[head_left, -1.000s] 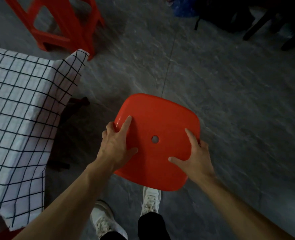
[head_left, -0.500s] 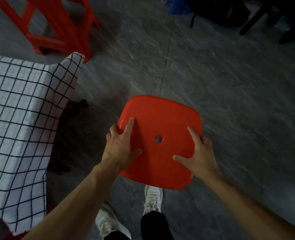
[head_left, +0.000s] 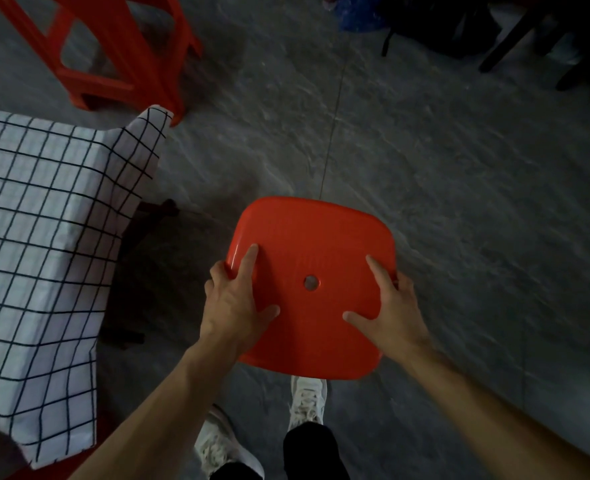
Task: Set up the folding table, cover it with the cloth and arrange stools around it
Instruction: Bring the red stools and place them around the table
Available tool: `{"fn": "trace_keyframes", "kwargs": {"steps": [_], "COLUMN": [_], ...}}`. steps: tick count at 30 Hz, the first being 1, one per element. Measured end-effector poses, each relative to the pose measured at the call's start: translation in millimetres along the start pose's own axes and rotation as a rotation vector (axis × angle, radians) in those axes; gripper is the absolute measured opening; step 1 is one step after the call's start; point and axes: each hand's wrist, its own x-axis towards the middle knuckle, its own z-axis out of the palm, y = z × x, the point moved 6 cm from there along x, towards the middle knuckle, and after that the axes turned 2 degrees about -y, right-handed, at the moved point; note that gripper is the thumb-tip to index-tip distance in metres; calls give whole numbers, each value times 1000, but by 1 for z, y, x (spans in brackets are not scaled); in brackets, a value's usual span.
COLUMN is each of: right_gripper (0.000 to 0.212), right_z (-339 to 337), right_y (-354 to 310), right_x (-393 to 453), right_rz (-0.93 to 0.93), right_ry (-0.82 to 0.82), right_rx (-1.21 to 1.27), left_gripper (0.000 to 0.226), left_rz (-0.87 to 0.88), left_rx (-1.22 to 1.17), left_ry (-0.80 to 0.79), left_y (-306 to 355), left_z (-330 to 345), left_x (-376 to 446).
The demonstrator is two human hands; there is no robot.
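Now both hands, left hand (head_left: 233, 306) and right hand (head_left: 389, 311), grip glossy rounded-square red stool (head_left: 316, 237).

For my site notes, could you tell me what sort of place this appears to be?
Probably an indoor room or hall being set for a meal: grey stone-look floor, a checked cloth over the table, and red plastic stools.

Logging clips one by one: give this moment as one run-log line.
phase: placing stool | left hand, right hand: gripping red square plastic stool | white black-grid cloth: on table | second red stool: beyond table
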Motion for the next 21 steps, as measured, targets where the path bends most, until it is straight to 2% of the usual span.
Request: {"fn": "trace_keyframes", "kwargs": {"steps": [9, 12, 17, 21], "right_gripper": [110, 100, 75, 67], "right_z": [3, 1, -1, 1], "right_y": [-11, -22, -84, -149], "right_x": [2, -6, -35, -60], "right_rz": [47, 51, -133, -189], "right_ry": [-15, 15, 78, 40], "right_rx": [-24, -71, -19, 24], "left_gripper": [108, 98, 68, 66], "left_rz": [-26, -11, 50, 48], "left_rx": [-4, -12, -17, 50], "left_ry": [12, 30, 149, 176], "left_y": [-4, -4, -13, -28], "left_z": [0, -8, -59, -116], "left_x": [-3, -8, -34, -64]}}
